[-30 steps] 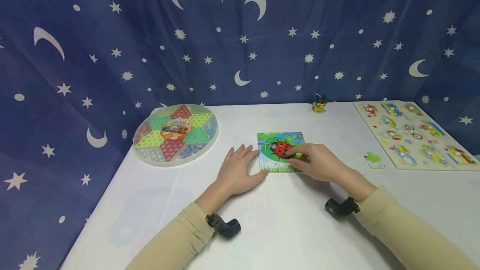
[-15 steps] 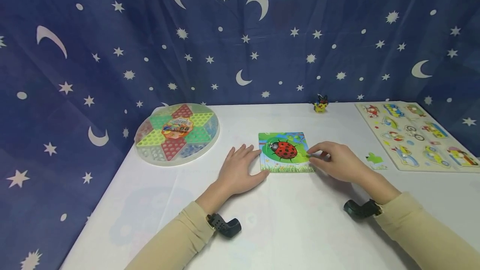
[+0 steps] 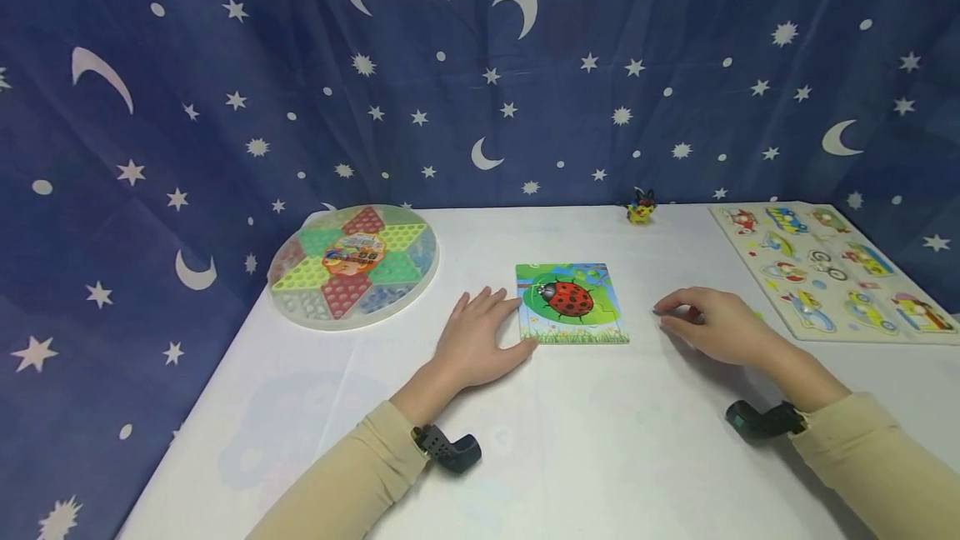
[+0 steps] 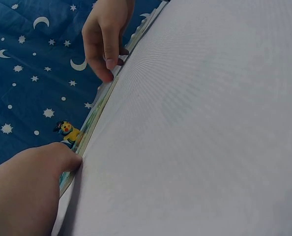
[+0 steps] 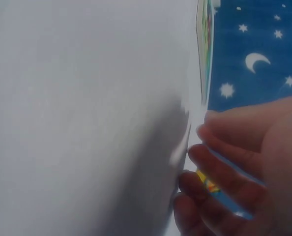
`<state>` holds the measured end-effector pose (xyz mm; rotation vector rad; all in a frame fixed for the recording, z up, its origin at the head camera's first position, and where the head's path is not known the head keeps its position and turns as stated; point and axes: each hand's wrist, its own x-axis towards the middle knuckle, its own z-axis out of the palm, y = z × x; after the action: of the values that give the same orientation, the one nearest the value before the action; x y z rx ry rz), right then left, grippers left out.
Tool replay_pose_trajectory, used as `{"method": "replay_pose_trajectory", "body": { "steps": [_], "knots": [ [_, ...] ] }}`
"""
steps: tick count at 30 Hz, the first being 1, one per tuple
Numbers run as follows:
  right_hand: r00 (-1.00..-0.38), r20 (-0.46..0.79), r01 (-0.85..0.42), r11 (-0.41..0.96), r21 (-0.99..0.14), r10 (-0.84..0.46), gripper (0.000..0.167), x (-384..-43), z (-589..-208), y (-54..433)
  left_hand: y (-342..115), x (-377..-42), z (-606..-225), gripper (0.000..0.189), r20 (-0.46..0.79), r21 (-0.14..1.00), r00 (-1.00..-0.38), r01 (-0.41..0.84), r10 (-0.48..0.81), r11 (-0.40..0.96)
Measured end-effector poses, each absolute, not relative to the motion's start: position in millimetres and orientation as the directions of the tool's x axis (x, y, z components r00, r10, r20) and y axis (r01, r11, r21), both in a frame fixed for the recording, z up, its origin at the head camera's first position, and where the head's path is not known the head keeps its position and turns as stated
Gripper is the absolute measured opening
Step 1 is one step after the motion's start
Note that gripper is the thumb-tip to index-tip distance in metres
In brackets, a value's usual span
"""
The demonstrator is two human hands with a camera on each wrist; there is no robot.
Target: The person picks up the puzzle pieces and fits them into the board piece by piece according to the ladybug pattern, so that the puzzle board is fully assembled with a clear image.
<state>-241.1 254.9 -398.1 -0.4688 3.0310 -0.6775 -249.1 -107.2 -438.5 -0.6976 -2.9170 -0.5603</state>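
Observation:
A square ladybug jigsaw puzzle [image 3: 570, 300] lies flat on the white table, with grass along its near edge. My left hand [image 3: 477, 342] rests at its left side, fingers spread, index fingertip and thumb right at the edge. To the right of the puzzle, my right hand [image 3: 712, 325] is over the table with loosely bent fingers and nothing between thumb and index. Behind that hand a loose green puzzle piece [image 3: 758, 315] is mostly hidden. The left wrist view shows the left thumb [image 4: 70, 157] against the puzzle's edge.
A round Chinese checkers board [image 3: 352, 269] lies at the back left. At the right is a wooden peg puzzle board [image 3: 832, 273] with vehicle pictures. A small yellow figurine [image 3: 641, 208] stands near the back edge, before a blue star-patterned curtain [image 3: 480, 65].
My right hand has drawn off the puzzle's right side and moved right, now covering most of the loose piece. The whole ladybug picture has come into view. The left hand has stayed put.

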Motion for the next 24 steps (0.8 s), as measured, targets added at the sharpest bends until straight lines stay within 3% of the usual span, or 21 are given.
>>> {"method": "replay_pose_trajectory", "body": {
  "steps": [15,24],
  "knots": [
    [-0.970,-0.028,-0.218,0.910,-0.354,-0.243,0.030,-241,-385,305,-107,-250,-440,0.072,0.177,0.329,-0.888,0.459,0.424,0.825],
    [-0.960,-0.115,-0.200,0.910,-0.364,-0.257,0.052,-241,-380,337,-107,-250,-439,0.072,0.184,0.324,-0.885,0.465,0.428,0.824]
  ]
}}
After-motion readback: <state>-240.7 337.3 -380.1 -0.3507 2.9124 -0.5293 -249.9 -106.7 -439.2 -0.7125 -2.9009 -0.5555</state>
